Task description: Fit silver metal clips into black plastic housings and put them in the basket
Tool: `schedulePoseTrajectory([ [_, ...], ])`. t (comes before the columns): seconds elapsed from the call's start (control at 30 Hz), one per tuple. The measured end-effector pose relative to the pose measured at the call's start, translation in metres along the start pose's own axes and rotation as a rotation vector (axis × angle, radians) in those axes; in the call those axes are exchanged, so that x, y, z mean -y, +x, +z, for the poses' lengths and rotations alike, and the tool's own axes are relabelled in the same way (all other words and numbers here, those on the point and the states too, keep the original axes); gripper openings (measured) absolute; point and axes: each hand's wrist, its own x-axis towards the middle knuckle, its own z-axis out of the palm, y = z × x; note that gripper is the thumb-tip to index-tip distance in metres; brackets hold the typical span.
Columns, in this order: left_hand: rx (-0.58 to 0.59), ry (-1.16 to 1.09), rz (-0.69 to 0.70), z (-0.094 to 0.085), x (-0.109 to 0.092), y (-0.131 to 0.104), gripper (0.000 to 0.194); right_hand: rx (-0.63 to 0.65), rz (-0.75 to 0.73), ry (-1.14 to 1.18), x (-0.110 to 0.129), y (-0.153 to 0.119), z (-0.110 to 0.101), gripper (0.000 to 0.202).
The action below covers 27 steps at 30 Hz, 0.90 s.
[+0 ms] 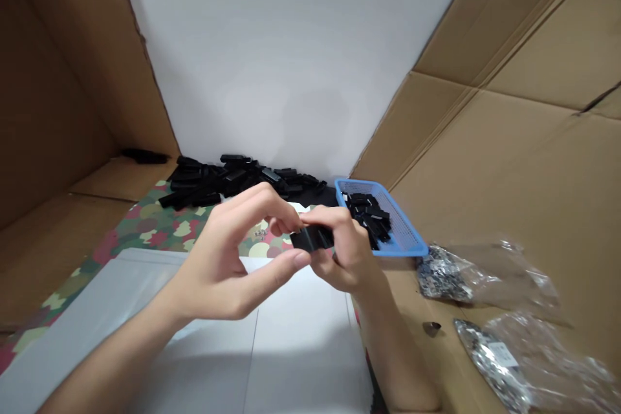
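Observation:
Both hands meet around a small black piece [313,238], raised over the white board [301,336]. My right hand [347,249] is closed on the piece's right side, with the fingers curled over it. At its left end, my left hand [237,246] pinches the piece between thumb and fingertips. The piece looks smooth and dark; its far side is hidden by the fingers. Some tiny metal parts [261,233] lie on the patterned cloth [189,228] beyond my left hand.
A heap of black pieces [233,176] lies along the white wall. Behind my right hand, a blue basket [405,233] holds more. Plastic bags of metal parts [444,275] [499,362] and a small dark cup-like item [431,328] are at right. Cardboard panels [524,181] flank both sides.

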Motion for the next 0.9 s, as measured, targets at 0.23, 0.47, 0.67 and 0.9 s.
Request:
schedulePoseTrajectory([
  [0.23, -0.067, 0.132, 0.097, 0.0023, -0.0005, -0.0018, 0.012, 0.064, 0.027, -0.067, 0.0047, 0.0037, -0.0051, 0.009],
  [0.47, -0.084, 0.144, 0.147, 0.0057, 0.0007, -0.0036, 0.016, 0.036, -0.025, -0.142, 0.0043, 0.0038, -0.0056, 0.01],
  [0.67, -0.082, 0.138, 0.169, 0.0068, 0.0027, -0.0057, 0.021, -0.002, -0.1, -0.232, 0.0029, 0.0044, -0.0045, 0.009],
  [0.9, -0.079, 0.127, 0.159, 0.0045, 0.0032, -0.0051, 0.019, -0.01, 0.002, -0.055, 0.0027, 0.0025, -0.0042, 0.006],
])
